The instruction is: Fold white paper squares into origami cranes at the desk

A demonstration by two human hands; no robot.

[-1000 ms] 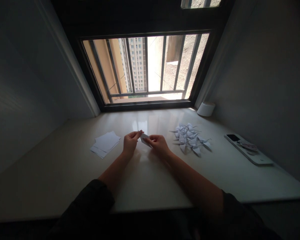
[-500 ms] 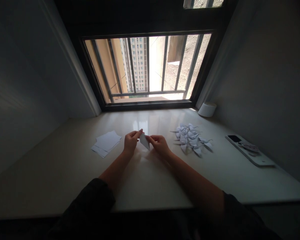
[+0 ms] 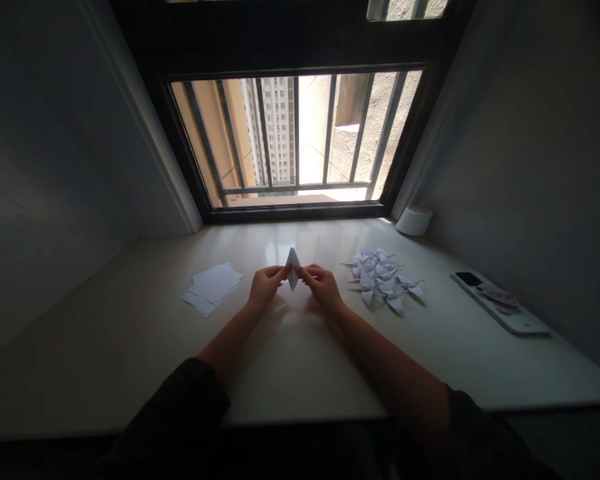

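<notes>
Between my two hands is a small piece of folded white paper (image 3: 293, 259), a narrow diamond with its points up and down, held just above the sill. My left hand (image 3: 266, 285) pinches its left edge, thumb on the near face. On the right edge, my right hand (image 3: 323, 285) pinches it the same way. Fingertips behind the paper are partly hidden. To the left lie several loose sheets of white paper (image 3: 215, 285), overlapping. A cluster of folded white paper cranes (image 3: 380, 275) sits to the right of my right hand.
The pale windowsill (image 3: 290, 373) runs under everything, its near edge in front of me. A phone (image 3: 500, 303) lies at the right with a round attachment on it. In the back right corner stands a white rounded object (image 3: 414, 220). A barred window (image 3: 295, 212) is behind.
The folded paper has turned from slanting to upright, its tip now pointing away from me. Both hands have shifted slightly to grip its two sides. Sheets and cranes have stayed put.
</notes>
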